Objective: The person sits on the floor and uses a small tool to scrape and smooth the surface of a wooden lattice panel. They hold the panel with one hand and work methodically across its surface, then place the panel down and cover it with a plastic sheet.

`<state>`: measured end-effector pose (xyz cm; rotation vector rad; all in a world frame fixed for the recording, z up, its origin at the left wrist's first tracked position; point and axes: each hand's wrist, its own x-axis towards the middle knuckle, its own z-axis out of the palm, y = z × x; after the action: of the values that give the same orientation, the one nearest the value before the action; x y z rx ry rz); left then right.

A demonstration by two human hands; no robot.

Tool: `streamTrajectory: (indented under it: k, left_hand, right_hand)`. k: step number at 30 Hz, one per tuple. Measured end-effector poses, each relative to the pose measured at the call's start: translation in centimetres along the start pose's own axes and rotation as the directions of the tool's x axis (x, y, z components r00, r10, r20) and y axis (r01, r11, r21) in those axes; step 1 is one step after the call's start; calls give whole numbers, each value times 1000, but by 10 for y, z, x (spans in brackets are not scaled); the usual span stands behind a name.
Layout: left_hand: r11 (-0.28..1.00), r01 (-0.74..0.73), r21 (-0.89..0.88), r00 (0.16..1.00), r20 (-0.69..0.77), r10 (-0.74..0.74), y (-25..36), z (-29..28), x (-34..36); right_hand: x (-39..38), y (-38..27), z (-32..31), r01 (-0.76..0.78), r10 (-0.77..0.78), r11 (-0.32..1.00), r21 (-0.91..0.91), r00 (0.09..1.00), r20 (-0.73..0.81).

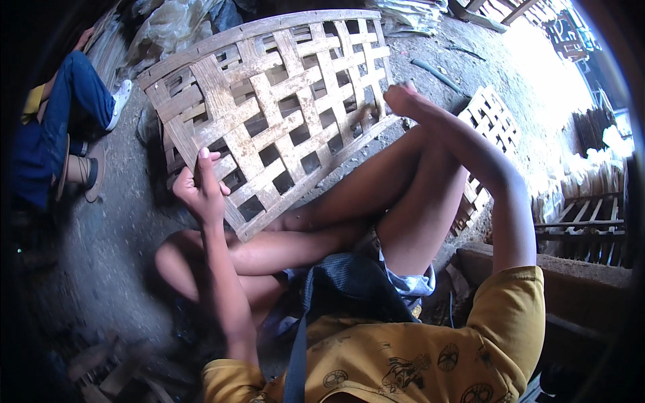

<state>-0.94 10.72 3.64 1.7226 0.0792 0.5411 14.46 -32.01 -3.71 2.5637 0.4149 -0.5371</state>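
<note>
A large woven lattice panel (272, 127) of flat wooden or bamboo strips stands tilted in front of my crossed legs. Thicker strips frame its edges, and more latticework shows through the gaps behind it. My left hand (201, 188) grips the panel's lower left edge, thumb pointing up along the front strips. At the right edge, my right hand (408, 101) is closed with its fingers curled around the border; part of its grip is hidden.
Another woven lattice piece (489, 121) leans by my right knee. A thin grey-green stick (435, 75) lies on the dirt floor beyond. Crumpled plastic sheeting (168, 33) is heaped at the back left. Another person's leg (84, 87) extends at the far left. A wooden beam (571, 272) runs beside my right elbow.
</note>
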Motion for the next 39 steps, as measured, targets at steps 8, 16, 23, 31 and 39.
streamTrajectory:
  k: [8,16,23,31,39]
  left_hand:
    - [1000,-11,10,1000,-2,11,-1,3,1]
    - [1000,-9,10,1000,-9,9,-3,2,-1]
    - [997,27,-69,1000,-10,-28,1,9,-1]
    - [999,-1,-55,1000,-19,0,2,0,0]
    - [999,-6,-38,1000,23,6,-1,-1,-1]
  right_hand:
    - [-17,-7,-24,361,-475,770,527,875,95]
    - [-23,-29,-28,201,-235,920,335,970,65]
    - [-21,27,12,14,-15,999,33,1000,9]
    - [-23,-22,-24,298,-324,730,615,943,-72]
    - [-19,1,-22,157,-204,889,429,977,65]
